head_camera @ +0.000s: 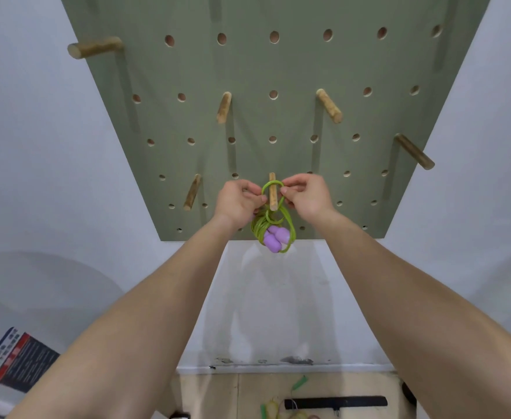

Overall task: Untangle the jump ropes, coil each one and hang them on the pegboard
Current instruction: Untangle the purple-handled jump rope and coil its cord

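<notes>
At the pegboard (278,65), left hand (237,201) and right hand (305,196) flank the peg (273,196), hanging the green rope's (258,228) pinched loop; release likely next.

your left hand (238,202) and right hand (306,197) sit either side of a low peg (273,196) on the pegboard (278,71). the jump rope (258,229) loops over that peg, its coil hanging below. more ropes (270,409) lie on the floor (211,394) beneath.

Grn rope (259,227) round peg (273,198)
</notes>
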`<state>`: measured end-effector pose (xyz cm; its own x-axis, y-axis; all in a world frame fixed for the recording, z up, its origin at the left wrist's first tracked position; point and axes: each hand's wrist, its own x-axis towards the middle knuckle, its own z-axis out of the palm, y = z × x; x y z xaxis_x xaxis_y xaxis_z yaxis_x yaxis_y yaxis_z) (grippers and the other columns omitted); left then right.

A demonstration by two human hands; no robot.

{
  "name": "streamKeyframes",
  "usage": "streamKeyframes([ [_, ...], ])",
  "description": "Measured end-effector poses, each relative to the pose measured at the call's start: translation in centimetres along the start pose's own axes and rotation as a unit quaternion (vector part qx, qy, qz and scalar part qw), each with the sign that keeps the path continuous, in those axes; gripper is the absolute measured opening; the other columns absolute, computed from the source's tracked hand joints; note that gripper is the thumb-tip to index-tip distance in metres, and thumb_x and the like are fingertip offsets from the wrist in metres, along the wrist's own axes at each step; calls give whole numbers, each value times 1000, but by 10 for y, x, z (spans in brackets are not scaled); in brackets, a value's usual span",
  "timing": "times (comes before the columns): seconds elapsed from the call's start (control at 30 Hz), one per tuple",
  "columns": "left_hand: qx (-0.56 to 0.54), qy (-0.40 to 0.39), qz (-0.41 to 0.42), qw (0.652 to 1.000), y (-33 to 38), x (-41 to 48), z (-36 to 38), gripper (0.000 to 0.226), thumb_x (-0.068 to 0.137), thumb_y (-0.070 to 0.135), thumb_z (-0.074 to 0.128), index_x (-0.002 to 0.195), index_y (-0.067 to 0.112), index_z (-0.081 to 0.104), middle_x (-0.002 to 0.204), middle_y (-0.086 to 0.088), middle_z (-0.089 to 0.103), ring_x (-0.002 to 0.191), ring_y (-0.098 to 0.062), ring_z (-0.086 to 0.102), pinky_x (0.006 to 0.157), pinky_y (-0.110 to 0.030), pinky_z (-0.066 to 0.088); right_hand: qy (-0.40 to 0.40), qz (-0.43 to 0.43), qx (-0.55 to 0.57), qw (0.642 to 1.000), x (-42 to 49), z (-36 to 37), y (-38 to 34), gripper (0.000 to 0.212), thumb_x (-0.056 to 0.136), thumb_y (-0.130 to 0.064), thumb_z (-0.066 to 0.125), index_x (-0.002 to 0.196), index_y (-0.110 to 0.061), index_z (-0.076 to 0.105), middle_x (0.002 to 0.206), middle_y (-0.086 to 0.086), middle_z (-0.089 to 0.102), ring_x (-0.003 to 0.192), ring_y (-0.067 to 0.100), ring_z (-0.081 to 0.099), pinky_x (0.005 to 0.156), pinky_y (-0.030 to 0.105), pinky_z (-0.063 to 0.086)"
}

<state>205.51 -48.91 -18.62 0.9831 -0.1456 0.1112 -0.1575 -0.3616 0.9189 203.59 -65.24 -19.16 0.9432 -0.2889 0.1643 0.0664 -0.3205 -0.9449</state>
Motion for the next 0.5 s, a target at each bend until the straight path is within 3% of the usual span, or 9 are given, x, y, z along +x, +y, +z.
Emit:
streamKeyframes([
  [0.17,33,-19,-14,999,3,10,4,17,85,11,77,81,14,61,63,-5,62,51,-19,59,49,-32,53,-18,17,-11,1000,3,2,7,10,90,-1,69,99,-5,69,77,6,69,65,13,65,68,27,57],
  [0.27,21,-18,-20,999,1,6,7,14,85,12,77,84,15,63,70,-5,64,58,-21,60,52,-27,52,-12,16,-35,999,-3,2,8,16,90,-3,67,102,-13,69,86,5,71,79,18,68,82,35,59],
  [0.37,35,-5,-19,999,-2,-5,0,9,90,12,70,98,11,67,82,-8,68,62,-20,61,51,-18,50,30,16,-81,996,-13,-2,5,27,91,-7,58,115,-11,68,100,5,72,95,21,68,95,35,53],
  [0.43,80,4,-12,997,-4,-14,-9,11,91,15,65,101,14,70,86,-2,69,72,-17,66,66,-13,50,44,19,-110,993,-23,-8,1,33,91,-9,54,121,-11,67,109,7,72,104,23,67,99,33,50],
  [0.5,136,5,-7,991,-6,-24,-19,16,91,20,63,104,17,71,88,2,70,91,-18,67,85,-22,50,43,25,-145,988,-34,-16,-3,35,93,-9,52,125,-10,65,116,8,70,111,24,64,99,28,46],
])
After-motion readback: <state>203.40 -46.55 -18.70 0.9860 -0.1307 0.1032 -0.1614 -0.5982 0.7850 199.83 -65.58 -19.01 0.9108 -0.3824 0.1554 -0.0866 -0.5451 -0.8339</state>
